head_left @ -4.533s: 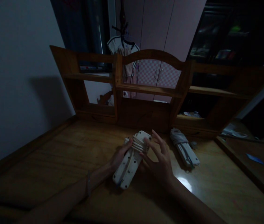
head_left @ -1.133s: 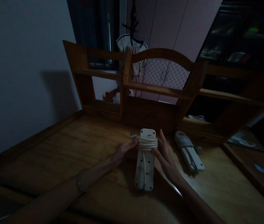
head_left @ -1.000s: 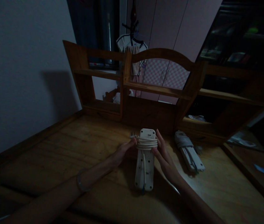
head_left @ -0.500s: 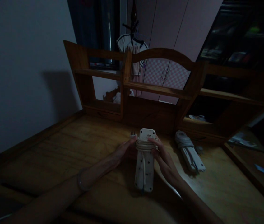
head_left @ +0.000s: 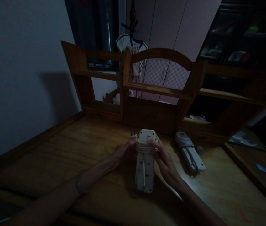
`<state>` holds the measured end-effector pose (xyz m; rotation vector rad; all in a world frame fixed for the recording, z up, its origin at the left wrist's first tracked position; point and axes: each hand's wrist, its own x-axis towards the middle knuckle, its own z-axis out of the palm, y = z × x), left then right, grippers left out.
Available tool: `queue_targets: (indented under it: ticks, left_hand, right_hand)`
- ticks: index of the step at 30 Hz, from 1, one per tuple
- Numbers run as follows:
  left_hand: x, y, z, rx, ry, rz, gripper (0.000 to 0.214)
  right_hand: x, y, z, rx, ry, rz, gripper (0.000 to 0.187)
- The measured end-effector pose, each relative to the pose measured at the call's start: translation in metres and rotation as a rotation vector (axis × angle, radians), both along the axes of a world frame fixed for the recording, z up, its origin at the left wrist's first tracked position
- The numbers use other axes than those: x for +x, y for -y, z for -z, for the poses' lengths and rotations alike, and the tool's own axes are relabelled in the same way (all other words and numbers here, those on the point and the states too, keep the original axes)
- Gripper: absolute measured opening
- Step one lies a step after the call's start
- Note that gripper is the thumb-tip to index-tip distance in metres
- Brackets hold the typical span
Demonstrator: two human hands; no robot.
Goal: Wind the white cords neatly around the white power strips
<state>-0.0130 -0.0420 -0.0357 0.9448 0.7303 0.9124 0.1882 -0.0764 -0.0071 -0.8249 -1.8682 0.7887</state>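
Both hands clasp the power strip, end toward the back edge of the surface, likely pinning its wound cord.

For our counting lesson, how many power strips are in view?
2: one white power strip held between the left hand and right hand, and a second power strip lying on the wooden desk to their right. The dark cabinet behind could hide more.
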Motion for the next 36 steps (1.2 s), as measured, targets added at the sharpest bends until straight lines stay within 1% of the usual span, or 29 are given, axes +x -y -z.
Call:
queue_targets:
  ticks: [3,7,11,14,17,19,21,24,28,30,34,36]
  left_hand:
    - [0.001,0.000,0.004,0.031,-0.007,-0.015,0.057]
    - [0.002,-0.001,0.010,0.033,-0.024,-0.058,0.059]
    - [0.001,0.000,0.009,0.012,-0.008,-0.063,0.061]
    - [0.000,0.001,0.006,-0.021,0.044,-0.020,0.062]
    - [-0.001,-0.001,0.003,-0.079,0.093,0.055,0.059]
    - [-0.002,-0.002,0.001,-0.129,0.119,0.104,0.058]
    - [-0.002,-0.003,-0.001,-0.154,0.157,0.125,0.055]
    - [-0.003,-0.003,-0.002,-0.181,0.243,0.113,0.048]
    - [-0.003,-0.002,-0.001,-0.222,0.311,0.084,0.044]
    - [-0.003,-0.001,-0.001,-0.237,0.337,0.086,0.043]
    - [-0.006,-0.001,0.000,-0.246,0.403,0.118,0.040]
    - [-0.007,-0.002,0.001,-0.199,0.411,0.150,0.042]
  right_hand:
    - [0.000,-0.001,0.000,-0.004,0.007,0.002,0.033]
    - [0.000,-0.002,0.001,0.003,0.025,0.005,0.033]
    - [-0.001,0.001,-0.001,0.038,0.065,0.011,0.036]
    - [-0.003,0.004,-0.003,0.095,0.110,0.028,0.040]
    - [-0.004,0.005,-0.006,0.142,0.161,0.025,0.042]
    - [-0.004,0.005,-0.007,0.154,0.194,0.018,0.043]
    - [-0.004,0.005,-0.007,0.152,0.222,0.017,0.043]
    - [-0.005,0.009,-0.007,0.122,0.228,0.016,0.049]
    - [-0.009,0.016,0.000,-0.001,0.199,0.014,0.074]
    - [-0.012,0.017,0.005,-0.041,0.168,0.040,0.081]
    - [-0.017,0.013,0.016,-0.093,0.090,0.089,0.083]
    - [-0.018,0.011,0.020,-0.123,0.065,0.097,0.080]
